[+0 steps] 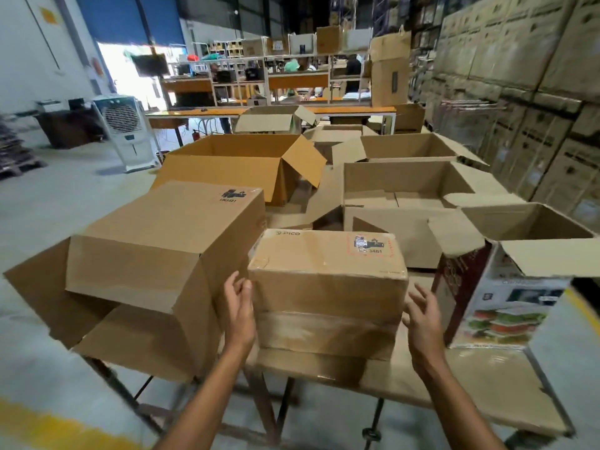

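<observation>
A sealed brown carton [328, 280] marked PICO, with a red-framed label on top, stands on the table [470, 388] right in front of me. My left hand [238, 311] is at the carton's left side, fingers straight, touching or nearly touching its near-left corner. My right hand [422, 319] hovers just off the carton's right side with fingers spread and relaxed, holding nothing. A larger carton [168, 254] lies on its side to the left, its flaps hanging open toward me.
A printed cookware box [500, 306] with open flaps stands at the right. Several open empty cartons [399, 190] crowd the table behind. A white air cooler [125, 131] stands on the floor at left. Stacked cartons [526, 92] form a wall at right; workbenches [269, 82] are far back.
</observation>
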Motion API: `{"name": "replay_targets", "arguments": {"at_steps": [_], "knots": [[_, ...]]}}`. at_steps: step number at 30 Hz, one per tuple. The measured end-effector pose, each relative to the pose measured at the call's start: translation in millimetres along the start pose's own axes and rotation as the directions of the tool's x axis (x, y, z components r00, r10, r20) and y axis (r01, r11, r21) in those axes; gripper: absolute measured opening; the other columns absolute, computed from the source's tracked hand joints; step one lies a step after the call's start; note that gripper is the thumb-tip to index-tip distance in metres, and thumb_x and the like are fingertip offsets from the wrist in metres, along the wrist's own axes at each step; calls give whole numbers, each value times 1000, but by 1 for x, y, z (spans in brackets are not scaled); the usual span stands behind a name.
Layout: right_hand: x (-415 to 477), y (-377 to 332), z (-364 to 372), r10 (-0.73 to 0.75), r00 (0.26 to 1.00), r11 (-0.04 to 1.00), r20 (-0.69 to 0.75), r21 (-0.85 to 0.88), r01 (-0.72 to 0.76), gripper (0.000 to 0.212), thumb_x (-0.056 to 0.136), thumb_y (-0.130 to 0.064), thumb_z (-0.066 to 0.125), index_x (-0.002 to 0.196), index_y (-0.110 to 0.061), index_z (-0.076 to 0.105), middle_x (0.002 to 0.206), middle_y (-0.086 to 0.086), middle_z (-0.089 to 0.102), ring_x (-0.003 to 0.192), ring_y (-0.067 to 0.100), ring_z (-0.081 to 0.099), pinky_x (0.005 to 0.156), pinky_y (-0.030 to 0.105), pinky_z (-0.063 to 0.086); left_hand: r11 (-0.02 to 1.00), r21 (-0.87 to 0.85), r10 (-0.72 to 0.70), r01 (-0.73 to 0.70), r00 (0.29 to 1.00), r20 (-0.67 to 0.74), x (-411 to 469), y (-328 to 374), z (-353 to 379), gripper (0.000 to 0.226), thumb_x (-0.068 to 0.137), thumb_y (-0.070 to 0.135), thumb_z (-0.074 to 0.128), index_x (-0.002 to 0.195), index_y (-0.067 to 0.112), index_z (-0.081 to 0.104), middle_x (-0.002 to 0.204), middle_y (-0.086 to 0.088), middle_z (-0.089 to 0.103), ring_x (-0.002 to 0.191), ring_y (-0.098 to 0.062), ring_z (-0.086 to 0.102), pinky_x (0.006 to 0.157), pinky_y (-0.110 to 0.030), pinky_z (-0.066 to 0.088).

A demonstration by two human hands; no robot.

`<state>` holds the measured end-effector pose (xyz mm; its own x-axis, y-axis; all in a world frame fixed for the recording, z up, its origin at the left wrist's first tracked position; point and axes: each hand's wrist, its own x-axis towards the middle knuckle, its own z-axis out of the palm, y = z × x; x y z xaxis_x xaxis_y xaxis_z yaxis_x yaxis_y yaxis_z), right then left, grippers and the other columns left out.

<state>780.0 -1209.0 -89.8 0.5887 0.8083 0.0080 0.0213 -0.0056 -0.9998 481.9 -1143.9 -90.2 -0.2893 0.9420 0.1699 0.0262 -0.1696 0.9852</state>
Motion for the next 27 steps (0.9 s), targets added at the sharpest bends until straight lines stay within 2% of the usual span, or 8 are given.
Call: {"name": "replay_targets", "arguments": {"at_steps": [3,5,8,12,15,19,22,27], "knots": [[10,-51,0,-181,976,981,-124,-97,170,39,98,-25,60,136,-19,56,133,5,60,113,16,59,93,43,53,987,37,159,-156,983,-93,39,57,7,46,98,42,51,135,15,47,114,4,58,101,-8,56,76,-3,39],[22,-80,9,-307,949,924,-75,-262,278,32,96,-30,63,126,-19,64,122,2,65,105,14,62,83,37,56,961,158,237,-225,970,-60,69,89,19,38,95,44,52,126,22,50,108,10,59,98,-8,57,77,-13,43],[48,-112,37,-372,925,778,84,-516,359,33,92,-31,67,124,-20,65,118,1,65,101,10,62,74,18,50,859,421,277,-291,956,97,108,110,50,31,96,40,57,123,27,52,125,2,55,113,-19,55,88,-36,48],[80,-110,67,-119,971,619,208,-749,236,83,83,-48,76,149,-18,37,146,8,48,133,28,45,105,46,46,596,756,-28,-269,935,354,132,83,77,63,97,51,52,149,21,34,155,-9,35,140,-31,36,111,-52,38],[95,-92,69,90,985,684,147,-728,47,96,74,-61,78,145,-18,31,137,10,53,119,29,55,93,48,54,438,855,-232,-277,884,405,138,63,83,71,96,64,42,152,22,33,159,-14,30,141,-36,38,111,-53,38],[95,-91,62,134,979,723,154,-691,10,101,70,-68,77,142,-19,28,132,9,56,112,30,60,88,52,55,455,838,-225,-303,871,437,138,70,79,72,96,64,43,152,19,33,159,-15,29,139,-35,41,110,-50,40],[79,-91,55,49,987,696,155,-714,77,86,71,-73,72,132,-24,38,122,1,63,104,25,64,84,49,56,531,801,-163,-275,895,415,125,73,67,71,97,59,46,152,16,32,157,-12,31,139,-33,40,109,-48,39],[38,-80,37,-119,989,718,87,-681,146,86,71,-76,68,138,-33,36,116,-8,66,91,15,62,64,31,48,608,745,-13,-274,935,355,90,80,48,56,97,55,49,138,18,45,135,-7,42,120,-31,52,97,-42,40]]}}
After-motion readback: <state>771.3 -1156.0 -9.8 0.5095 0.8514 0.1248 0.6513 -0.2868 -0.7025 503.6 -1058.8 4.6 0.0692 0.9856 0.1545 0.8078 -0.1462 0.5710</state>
